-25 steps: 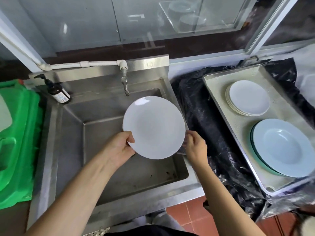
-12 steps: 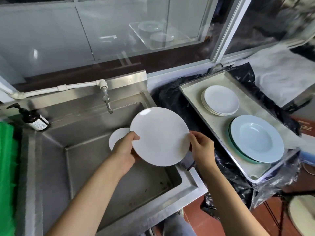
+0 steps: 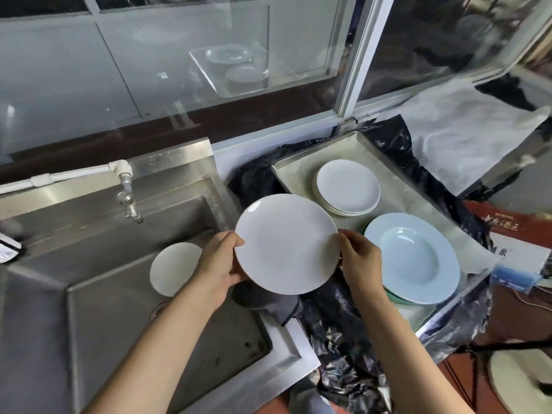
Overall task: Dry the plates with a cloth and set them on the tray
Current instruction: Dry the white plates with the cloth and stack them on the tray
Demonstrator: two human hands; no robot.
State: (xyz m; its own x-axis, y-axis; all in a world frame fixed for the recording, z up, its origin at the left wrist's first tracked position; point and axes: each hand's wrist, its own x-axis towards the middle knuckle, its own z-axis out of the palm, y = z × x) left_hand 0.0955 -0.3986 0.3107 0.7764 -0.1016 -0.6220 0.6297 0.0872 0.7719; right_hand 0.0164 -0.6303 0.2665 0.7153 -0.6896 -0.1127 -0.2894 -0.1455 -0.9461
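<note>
A round white plate (image 3: 285, 245) is held by its rim between my left hand (image 3: 219, 262) and my right hand (image 3: 360, 258), above the sink's right edge. A dark grey cloth (image 3: 268, 300) hangs under the plate, over the sink rim. To the right lies the metal tray (image 3: 301, 170) with a stack of small white plates (image 3: 348, 186) at the back and pale blue deep plates (image 3: 415, 258) in front. Another white plate (image 3: 173, 267) leans inside the sink.
The steel sink (image 3: 104, 309) with its tap (image 3: 128, 201) fills the left. Black plastic sheeting (image 3: 343, 339) lies under the tray. A window pane stands behind. A white cloth (image 3: 466, 130) lies at the far right, with a red box (image 3: 513, 231) beside the tray.
Both hands have carried the white plate rightward, from over the sink basin to its right edge near the tray. The view has swung right; the plate left in the sink now shows.
</note>
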